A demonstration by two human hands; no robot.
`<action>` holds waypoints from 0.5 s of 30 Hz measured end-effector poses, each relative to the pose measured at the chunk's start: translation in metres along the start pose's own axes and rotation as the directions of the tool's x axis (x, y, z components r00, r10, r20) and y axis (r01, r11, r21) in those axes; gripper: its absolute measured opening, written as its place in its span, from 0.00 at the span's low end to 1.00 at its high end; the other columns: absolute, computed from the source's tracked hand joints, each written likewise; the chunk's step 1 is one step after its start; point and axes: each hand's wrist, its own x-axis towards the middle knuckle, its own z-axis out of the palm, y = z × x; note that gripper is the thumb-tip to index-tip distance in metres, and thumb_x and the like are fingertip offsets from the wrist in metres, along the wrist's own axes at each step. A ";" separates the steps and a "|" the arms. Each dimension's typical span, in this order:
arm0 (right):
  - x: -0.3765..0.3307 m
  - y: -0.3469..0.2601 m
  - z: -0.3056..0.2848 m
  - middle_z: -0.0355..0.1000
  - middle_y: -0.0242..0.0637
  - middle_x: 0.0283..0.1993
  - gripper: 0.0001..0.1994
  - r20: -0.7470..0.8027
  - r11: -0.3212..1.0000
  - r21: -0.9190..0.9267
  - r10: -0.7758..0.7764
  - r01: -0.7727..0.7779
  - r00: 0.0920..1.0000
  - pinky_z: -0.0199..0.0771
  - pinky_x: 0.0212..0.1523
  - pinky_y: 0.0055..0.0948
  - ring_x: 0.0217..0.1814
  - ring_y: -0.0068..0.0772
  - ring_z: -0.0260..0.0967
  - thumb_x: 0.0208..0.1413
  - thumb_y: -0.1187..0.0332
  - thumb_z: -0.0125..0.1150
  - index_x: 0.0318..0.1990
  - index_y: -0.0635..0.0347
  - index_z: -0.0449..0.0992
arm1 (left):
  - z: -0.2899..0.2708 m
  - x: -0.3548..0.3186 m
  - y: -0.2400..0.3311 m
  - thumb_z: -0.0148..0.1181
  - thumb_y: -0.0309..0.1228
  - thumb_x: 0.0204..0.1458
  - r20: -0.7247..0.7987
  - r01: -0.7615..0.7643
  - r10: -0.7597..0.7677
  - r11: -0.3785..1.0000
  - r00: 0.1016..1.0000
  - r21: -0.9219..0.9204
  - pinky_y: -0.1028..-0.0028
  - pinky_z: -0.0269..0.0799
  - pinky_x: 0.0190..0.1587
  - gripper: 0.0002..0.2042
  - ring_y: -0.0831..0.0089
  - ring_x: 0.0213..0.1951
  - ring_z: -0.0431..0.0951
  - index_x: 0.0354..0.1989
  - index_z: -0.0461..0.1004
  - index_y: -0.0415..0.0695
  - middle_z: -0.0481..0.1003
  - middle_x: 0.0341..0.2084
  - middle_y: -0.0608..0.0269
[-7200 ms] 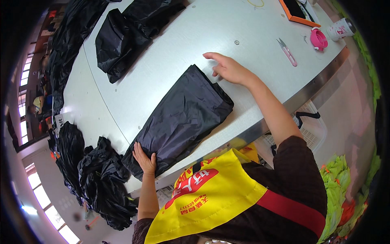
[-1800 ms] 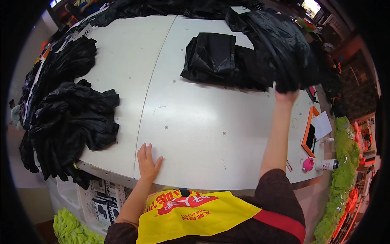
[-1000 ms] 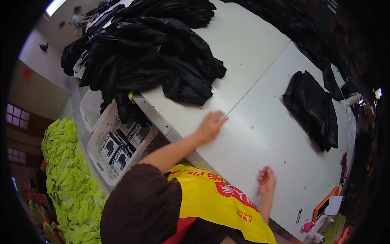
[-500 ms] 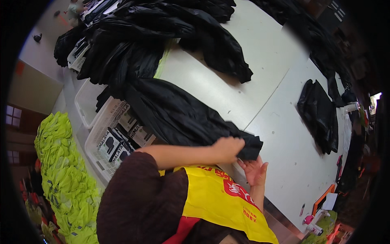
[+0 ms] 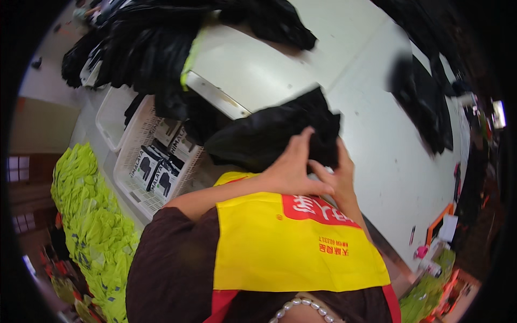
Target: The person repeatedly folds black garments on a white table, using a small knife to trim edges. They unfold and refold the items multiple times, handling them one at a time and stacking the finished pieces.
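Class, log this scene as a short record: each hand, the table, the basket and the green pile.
Left hand: against black fabric; exact grip unclear
Right hand: at the fabric's right end, partly hidden
Table: pale, more black fabric along its far side
Basket: white, holding black-and-white packages
Pile: lime-green, left of the basket

- The left hand point(image 5: 293, 167) and right hand point(image 5: 343, 172), well apart a second ago, are now close together at the black cloth point(image 5: 269, 132).
- The left hand's fingers, curled into a fist half a second ago, are now extended upward against the cloth.
- The right hand's palm, turned upward then, is now turned toward the cloth.
- The cloth, stretched long then, is now bunched and raised at one end.
- The pearl necklace point(image 5: 301, 302) has come into view since then.
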 end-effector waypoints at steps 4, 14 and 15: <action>-0.019 -0.005 -0.008 0.68 0.51 0.44 0.30 0.204 0.847 -0.181 -0.464 0.499 0.862 0.73 0.34 0.29 0.41 0.44 0.71 0.42 0.74 0.64 0.55 0.67 0.62 | 0.017 -0.002 0.020 0.62 0.30 0.43 -0.225 0.006 -0.292 0.624 0.930 -0.781 0.72 0.66 0.49 0.33 0.67 0.47 0.69 0.56 0.53 0.38 0.66 0.46 0.56; -0.050 -0.049 -0.041 0.73 0.40 0.23 0.18 0.743 0.791 -0.141 -0.313 0.596 0.592 0.71 0.24 0.26 0.21 0.36 0.71 0.44 0.67 0.64 0.44 0.60 0.71 | 0.008 -0.056 0.030 0.49 0.28 0.55 -0.594 -0.322 -0.210 0.678 0.777 -0.661 0.77 0.65 0.51 0.19 0.74 0.46 0.70 0.54 0.60 0.36 0.70 0.46 0.60; -0.043 -0.062 -0.049 0.73 0.39 0.23 0.19 0.793 0.794 -0.088 -0.310 0.602 0.524 0.71 0.24 0.26 0.22 0.36 0.72 0.44 0.67 0.65 0.45 0.59 0.71 | 0.004 -0.062 0.032 0.49 0.28 0.55 -0.568 -0.279 -0.178 0.731 0.803 -0.623 0.77 0.64 0.51 0.18 0.74 0.47 0.69 0.54 0.61 0.36 0.70 0.45 0.61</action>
